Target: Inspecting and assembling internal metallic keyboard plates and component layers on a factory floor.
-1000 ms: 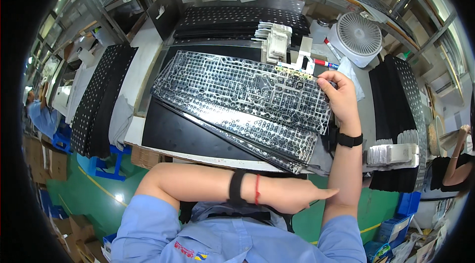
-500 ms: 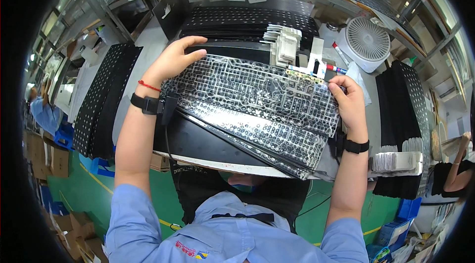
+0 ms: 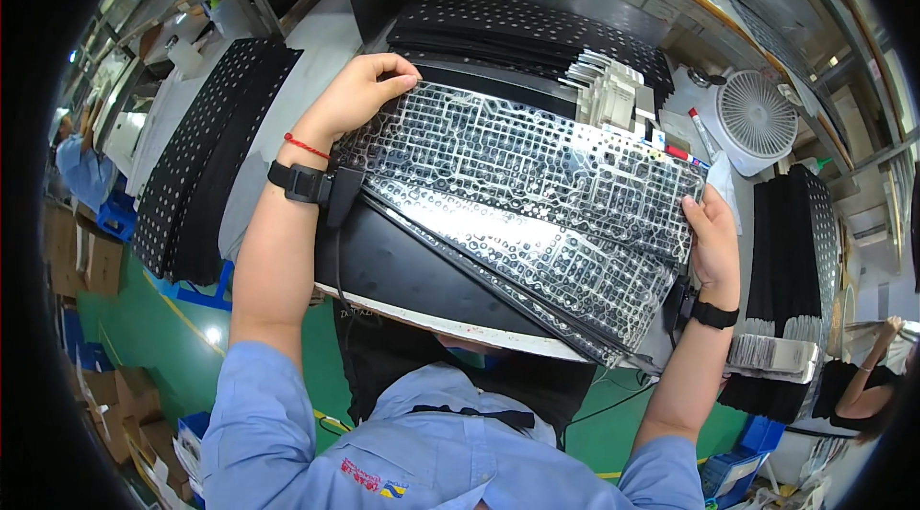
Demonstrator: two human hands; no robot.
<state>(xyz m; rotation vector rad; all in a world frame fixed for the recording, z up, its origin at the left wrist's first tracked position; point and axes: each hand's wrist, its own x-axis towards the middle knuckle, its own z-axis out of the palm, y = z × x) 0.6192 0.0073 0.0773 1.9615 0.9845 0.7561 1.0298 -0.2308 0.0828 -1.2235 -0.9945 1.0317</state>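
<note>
A see-through keyboard membrane sheet (image 3: 537,150) with black rings and pale traces lies slanted in front of me. My left hand (image 3: 369,93) pinches its far left corner between thumb and curled forefinger. At the right end, my right hand (image 3: 714,237) grips the sheet's edge, thumb on top and the other fingers mostly hidden. Beneath it, more membrane sheets (image 3: 613,285) stick out on the near side, over long dark strips that reach the table's front edge. A black plate (image 3: 412,261) lies under them on the bench. Both wrists carry black straps.
Beyond the sheet stand a stack of pale folded pieces (image 3: 613,93), a red marker (image 3: 678,155) and a white fan (image 3: 757,117). Black dotted sheets lie in piles at the left (image 3: 206,155), back (image 3: 517,26) and right (image 3: 791,232). White bundled parts (image 3: 774,357) sit front right.
My left thumb and forefinger have come together on the sheet's corner; they were apart before. The whole view has turned, so the bench and sheet appear more slanted. My right hand keeps its grip.
</note>
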